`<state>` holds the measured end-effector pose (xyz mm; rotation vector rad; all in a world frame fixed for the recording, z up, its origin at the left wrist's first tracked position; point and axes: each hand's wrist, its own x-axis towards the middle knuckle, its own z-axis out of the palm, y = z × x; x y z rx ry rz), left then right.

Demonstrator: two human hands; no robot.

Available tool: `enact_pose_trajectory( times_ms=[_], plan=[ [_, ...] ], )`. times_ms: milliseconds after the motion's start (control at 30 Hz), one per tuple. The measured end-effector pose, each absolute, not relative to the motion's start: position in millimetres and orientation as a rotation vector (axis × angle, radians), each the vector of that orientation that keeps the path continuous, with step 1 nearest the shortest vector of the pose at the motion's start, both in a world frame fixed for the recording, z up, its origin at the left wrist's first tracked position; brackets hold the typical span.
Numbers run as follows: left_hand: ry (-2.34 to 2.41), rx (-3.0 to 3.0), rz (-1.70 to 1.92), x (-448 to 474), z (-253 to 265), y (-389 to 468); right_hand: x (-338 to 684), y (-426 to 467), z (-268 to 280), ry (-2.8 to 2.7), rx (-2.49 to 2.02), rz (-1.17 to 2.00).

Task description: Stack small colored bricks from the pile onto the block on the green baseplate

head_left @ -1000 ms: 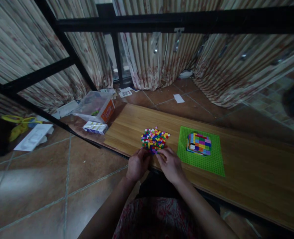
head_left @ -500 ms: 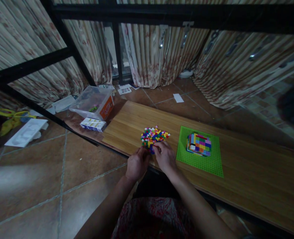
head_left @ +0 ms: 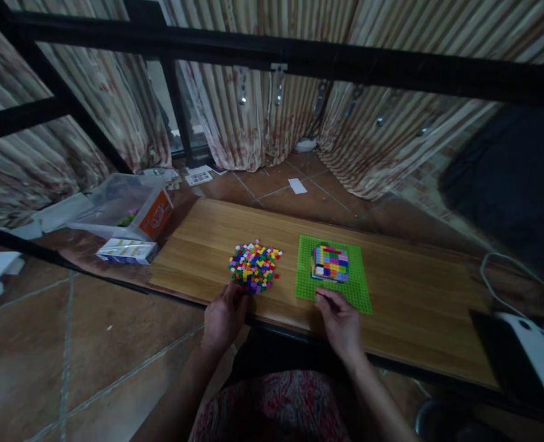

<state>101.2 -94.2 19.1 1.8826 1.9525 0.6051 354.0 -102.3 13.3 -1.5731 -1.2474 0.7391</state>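
A pile of small multicoloured building bricks (head_left: 253,265) lies on the wooden bench top (head_left: 207,230). My left hand (head_left: 226,314) rests at the pile's near left edge, its fingers drawn together; what they hold, if anything, is hidden. Over the near edge of the green studded baseplate (head_left: 304,264), my right hand (head_left: 340,319) pinches a small red brick (head_left: 318,293) between thumb and forefinger. Just beyond those fingertips, a boxy structure of multicoloured bricks (head_left: 331,264) stands on the baseplate.
At the bench's left end are a clear plastic bin (head_left: 115,212) with an orange label and a small white-and-blue carton (head_left: 128,250). A white device (head_left: 532,350) with a cable lies at far right. A black metal frame (head_left: 235,52) crosses before the curtains.
My right hand has left the brick pile and moved right to the baseplate with a red brick. My left hand stays by the pile. The view has turned to the right.
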Motion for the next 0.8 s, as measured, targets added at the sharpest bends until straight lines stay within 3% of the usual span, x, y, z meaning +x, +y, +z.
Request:
enact_pose_trajectory(
  times_ms=[533, 800],
  plan=[
    [1.988, 1.916, 0.573, 101, 23, -89, 392, -58, 33, -1.304, -1.807, 0.295],
    [2.019, 1.932, 0.587, 102, 22, -90, 393, -55, 35, -1.288, -1.793, 0.318]
  ],
)
